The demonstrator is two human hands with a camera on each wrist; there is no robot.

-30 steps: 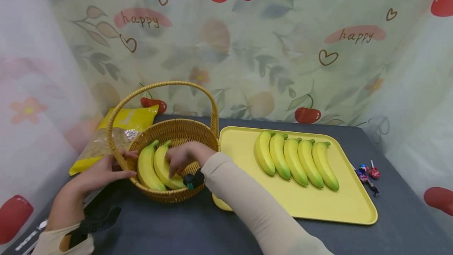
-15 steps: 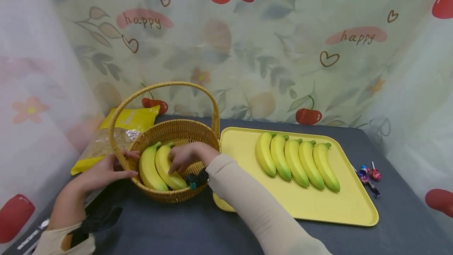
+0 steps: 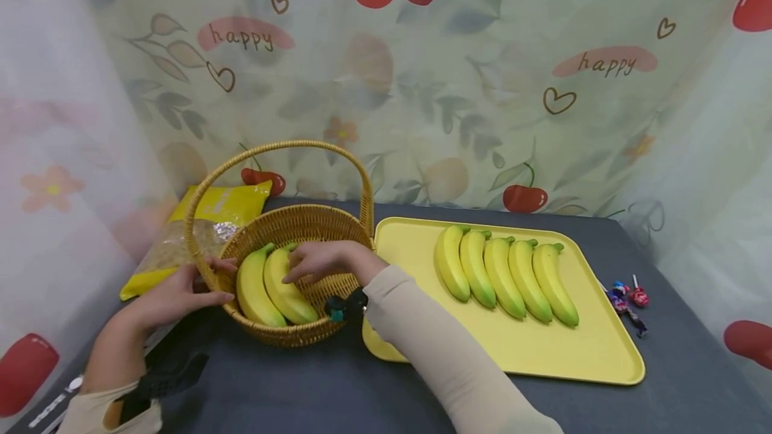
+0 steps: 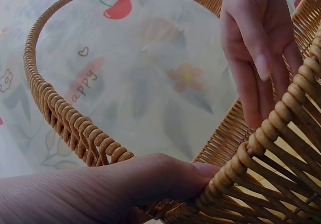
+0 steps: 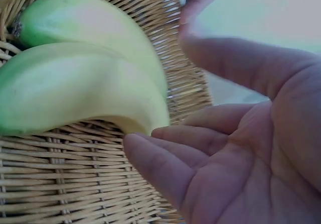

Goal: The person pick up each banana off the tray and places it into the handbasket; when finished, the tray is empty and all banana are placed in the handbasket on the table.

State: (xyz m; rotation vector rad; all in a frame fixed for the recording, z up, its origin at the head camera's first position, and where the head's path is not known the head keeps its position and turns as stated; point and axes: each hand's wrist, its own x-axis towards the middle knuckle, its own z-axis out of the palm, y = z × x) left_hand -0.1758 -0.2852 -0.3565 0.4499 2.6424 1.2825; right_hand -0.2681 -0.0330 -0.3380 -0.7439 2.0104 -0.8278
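Note:
A wicker basket (image 3: 295,335) with a tall arched handle stands on the table, holding two yellow bananas, the left banana (image 3: 254,286) and the right banana (image 3: 288,290), side by side. My left hand (image 3: 165,300) grips the basket's left rim by the handle's foot; its thumb lies over the rim in the left wrist view. Inside the basket, my right hand (image 3: 316,261) hovers by the right banana's upper part. In the right wrist view that hand (image 5: 235,148) has its fingers extended and thumb spread, holding nothing, with fingertips beside the right banana (image 5: 85,86).
Right of the basket lies a yellow tray (image 3: 398,286) with a row of several bananas (image 3: 506,276). Wrapped lollipops (image 3: 630,300) lie beyond its right edge. A yellow bag (image 3: 199,233) leans behind the basket's left side. A patterned curtain (image 3: 422,86) encloses the table (image 3: 289,394).
My right hand has let go of the right banana, its fingers opening, and has drawn slightly up and right. The left hand keeps its hold on the basket.

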